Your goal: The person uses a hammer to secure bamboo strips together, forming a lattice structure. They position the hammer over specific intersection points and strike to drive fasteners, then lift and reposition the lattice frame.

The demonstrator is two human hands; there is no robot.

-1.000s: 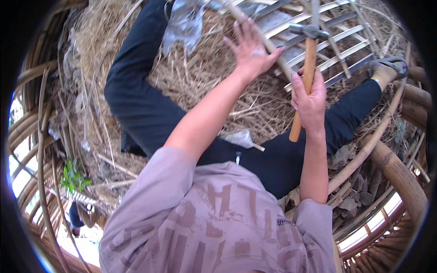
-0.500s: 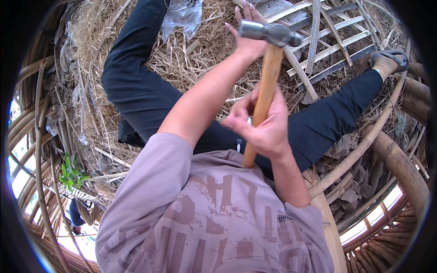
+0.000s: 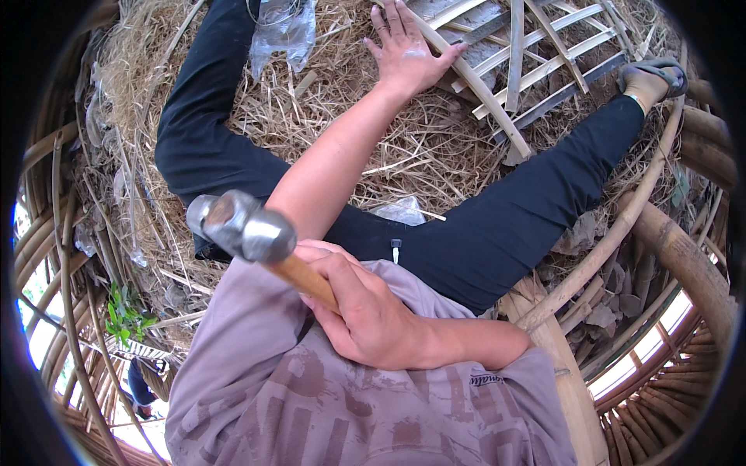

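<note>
ok, right hand [image 3: 365,318] clamped on hammer [image 3: 252,231], mid-left of frame; left hand [image 3: 408,64] splayed apart beside slatted lattice [image 3: 515,58], top centre.

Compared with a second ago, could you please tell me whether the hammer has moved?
Yes: in the right hand, the hammer has moved leftward and down the picture, away from the slatted lattice.

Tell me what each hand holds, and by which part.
The right hand holds the hammer by its wooden handle. The left hand lies spread at the slatted lattice; no grip shows.
</note>
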